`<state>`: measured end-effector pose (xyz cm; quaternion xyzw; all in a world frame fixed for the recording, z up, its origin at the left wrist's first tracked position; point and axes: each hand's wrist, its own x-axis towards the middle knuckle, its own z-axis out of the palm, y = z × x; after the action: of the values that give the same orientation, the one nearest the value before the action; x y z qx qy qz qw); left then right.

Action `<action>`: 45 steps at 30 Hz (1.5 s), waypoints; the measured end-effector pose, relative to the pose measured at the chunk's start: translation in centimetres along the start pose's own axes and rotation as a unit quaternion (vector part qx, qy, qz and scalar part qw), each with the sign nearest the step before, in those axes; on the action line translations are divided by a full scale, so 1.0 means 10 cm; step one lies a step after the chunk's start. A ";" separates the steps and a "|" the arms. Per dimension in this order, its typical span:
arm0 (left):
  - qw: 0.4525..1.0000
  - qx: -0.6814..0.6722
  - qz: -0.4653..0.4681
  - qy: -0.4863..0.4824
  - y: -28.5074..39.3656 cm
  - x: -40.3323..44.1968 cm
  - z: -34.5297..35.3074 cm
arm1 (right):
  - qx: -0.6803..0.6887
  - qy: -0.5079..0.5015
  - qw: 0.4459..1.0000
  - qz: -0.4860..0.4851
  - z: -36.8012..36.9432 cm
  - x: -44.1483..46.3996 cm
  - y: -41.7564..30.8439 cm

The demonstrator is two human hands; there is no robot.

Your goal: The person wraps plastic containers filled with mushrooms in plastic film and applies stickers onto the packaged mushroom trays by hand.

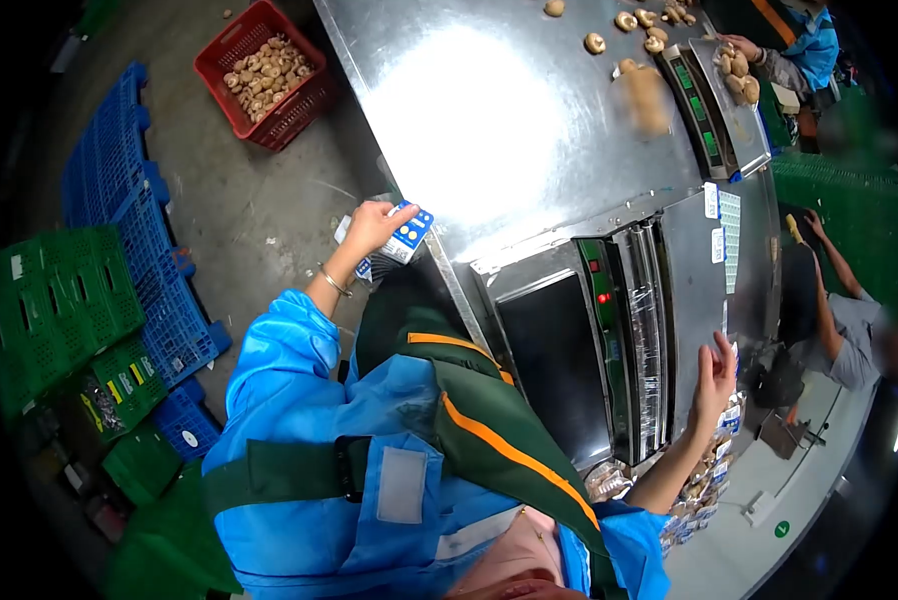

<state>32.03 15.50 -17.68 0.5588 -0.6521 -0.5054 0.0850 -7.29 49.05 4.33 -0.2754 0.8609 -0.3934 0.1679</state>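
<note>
My left hand (pixel 372 226) is closed on a blue-and-white printed label (pixel 406 232), the thumb lying on its face. More blue-and-white labelled material shows under and beside that hand, at the left edge of the steel table (pixel 409 50). Over by the right side of the film wrapping machine (pixel 559 350), my right hand (pixel 714 378) is raised with its fingers apart and nothing visible in it. Just beyond its fingertips hangs a pale green label sheet (pixel 731 240). Bagged mushrooms (pixel 704 490) lie below and beside my right forearm.
A red crate of mushrooms (pixel 294 125) stands on the floor at left, near blue pallets (pixel 134 200) and green crates (pixel 59 290). Loose mushrooms (pixel 595 43) and a scale (pixel 697 110) are on the table. A co-worker's hand (pixel 739 46) touches mushrooms at the scale; another person (pixel 849 340) sits at right.
</note>
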 end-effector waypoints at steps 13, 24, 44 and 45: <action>0.896 0.091 0.430 0.068 2.82 2.05 0.94 | -0.038 0.239 0.967 0.081 0.48 -0.75 -0.30; 0.948 0.117 0.184 -0.233 3.37 4.21 2.10 | -0.145 0.330 0.904 0.232 0.36 -1.26 -0.37; 0.922 -0.259 0.158 -0.243 3.85 1.05 0.55 | -0.020 0.138 0.977 -0.163 0.49 0.32 -0.80; 0.916 -0.258 0.156 -0.265 3.89 0.84 0.67 | -0.004 0.142 0.976 -0.163 0.46 0.42 -0.76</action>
<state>-0.54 7.16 4.72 0.2546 -0.5764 -0.7658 0.1284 -5.69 39.73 6.92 -0.3542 0.8208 -0.4474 -0.0240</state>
